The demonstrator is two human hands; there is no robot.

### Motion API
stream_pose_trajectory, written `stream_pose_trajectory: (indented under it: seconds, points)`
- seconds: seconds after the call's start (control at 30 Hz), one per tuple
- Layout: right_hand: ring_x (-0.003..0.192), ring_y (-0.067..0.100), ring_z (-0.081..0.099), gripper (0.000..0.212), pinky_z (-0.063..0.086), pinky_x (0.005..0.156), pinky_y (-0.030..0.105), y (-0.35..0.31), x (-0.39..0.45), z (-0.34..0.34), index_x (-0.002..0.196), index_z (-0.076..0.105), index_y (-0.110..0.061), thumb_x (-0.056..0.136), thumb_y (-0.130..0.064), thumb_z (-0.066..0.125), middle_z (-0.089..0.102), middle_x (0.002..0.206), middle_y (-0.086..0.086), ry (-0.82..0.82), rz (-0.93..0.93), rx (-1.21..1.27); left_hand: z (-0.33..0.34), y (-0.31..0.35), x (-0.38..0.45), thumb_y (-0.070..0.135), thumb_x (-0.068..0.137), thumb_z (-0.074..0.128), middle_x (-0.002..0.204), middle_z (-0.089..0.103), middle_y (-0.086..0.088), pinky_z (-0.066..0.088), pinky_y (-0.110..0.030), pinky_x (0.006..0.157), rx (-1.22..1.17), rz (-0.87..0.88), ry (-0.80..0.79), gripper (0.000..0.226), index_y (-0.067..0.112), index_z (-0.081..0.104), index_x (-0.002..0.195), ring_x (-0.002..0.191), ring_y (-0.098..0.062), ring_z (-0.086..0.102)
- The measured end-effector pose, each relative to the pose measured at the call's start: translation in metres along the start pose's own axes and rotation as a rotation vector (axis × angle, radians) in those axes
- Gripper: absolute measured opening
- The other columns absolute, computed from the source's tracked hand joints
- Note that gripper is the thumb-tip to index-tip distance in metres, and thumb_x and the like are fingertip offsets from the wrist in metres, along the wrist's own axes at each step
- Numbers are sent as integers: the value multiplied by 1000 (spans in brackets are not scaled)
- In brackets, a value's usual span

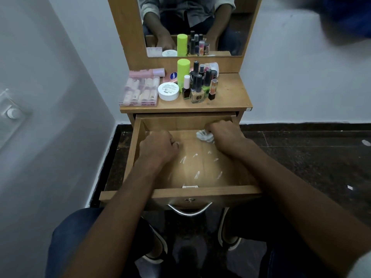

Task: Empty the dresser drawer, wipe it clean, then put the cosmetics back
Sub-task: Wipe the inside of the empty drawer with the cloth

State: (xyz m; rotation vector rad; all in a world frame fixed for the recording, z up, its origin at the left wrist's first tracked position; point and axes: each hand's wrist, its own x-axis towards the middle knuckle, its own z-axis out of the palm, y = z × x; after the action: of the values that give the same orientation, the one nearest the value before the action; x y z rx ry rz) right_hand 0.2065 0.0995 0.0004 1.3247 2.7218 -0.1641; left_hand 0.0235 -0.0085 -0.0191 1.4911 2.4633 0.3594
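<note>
The wooden dresser drawer (200, 192) is pulled out and holds no cosmetics; white streaks mark its floor. My right hand (224, 135) grips a crumpled white tissue (203, 135) and presses it on the drawer floor near the back right corner. My left hand (158, 146) is curled into a fist with nothing visible in it, resting on the drawer floor at the left. The cosmetics stand on the dresser top: a clear case of pink bottles (139, 91), a white cream jar (168, 91), a lime green bottle (183, 71) and several nail polish bottles (198, 87).
A mirror (188, 25) rises behind the dresser top (230, 99). A white wall stands close on the left, a dark stone floor (301, 157) spreads to the right. The metal drawer handle (189, 210) sits above my knees and shoes.
</note>
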Motion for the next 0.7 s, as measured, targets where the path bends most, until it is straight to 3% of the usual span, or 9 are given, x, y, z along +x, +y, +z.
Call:
stream_pose_trajectory:
  seconds: [0.13,0.2,0.3,0.37,0.43,0.47,0.53,0.6,0.7]
  points:
    - [100,24,67,20,42,70,30,6,-3,-2,89,71,-25,86,-6,77,73,105,4,-185,-62,51,-3,-1,-2,43,99,65,86,72,2,46,-33,70,46,2,69,26,22,79,91,75,-20,60]
    - [105,28,67,17,45,74,32,6,4,-5,94,72,-21,89,-5,74,71,108,7,-114,-29,73,-1,0,-4,42,100,65,88,73,2,44,-32,69,61,9,69,26,22,80,92,73,-16,56]
    - [111,33,66,25,53,88,41,-2,4,-2,118,70,-16,97,-6,62,69,118,12,-2,13,-11,0,3,-6,42,100,65,88,72,4,42,-31,70,59,26,67,25,23,80,94,70,-11,53]
    - [103,29,67,16,54,84,38,-4,-3,5,101,71,-20,92,-7,70,71,109,9,-102,-17,24,-2,3,-6,42,100,64,92,74,1,44,-33,72,71,31,82,26,22,80,96,77,-17,60]
    - [98,24,65,28,52,81,35,-1,-11,12,78,62,-28,86,-6,77,70,103,4,-205,-54,72,-3,4,-6,42,100,64,95,75,0,47,-34,74,81,39,87,26,23,80,98,87,-22,66]
    - [97,22,64,30,52,81,35,0,-12,13,77,60,-29,86,-6,77,69,103,3,-202,-41,104,-3,4,-6,42,100,64,96,75,0,47,-34,75,81,44,84,25,23,80,98,89,-22,67]
    - [94,23,65,16,53,79,36,3,-6,11,92,67,-23,91,-7,71,71,105,5,-99,6,142,-2,6,-8,42,99,66,95,75,0,51,-34,77,69,53,75,24,23,80,97,91,-22,68]
    - [91,26,67,16,54,77,37,3,1,11,105,69,-15,93,-6,65,71,104,8,7,16,76,-2,7,-10,41,98,69,93,75,2,55,-36,80,39,57,68,22,22,80,95,92,-22,70]
    - [89,25,67,21,55,75,37,3,2,13,105,70,-19,89,-6,69,71,100,4,-99,-50,55,-4,6,-11,41,96,71,94,75,2,54,-36,82,26,56,67,20,23,80,95,93,-22,70]
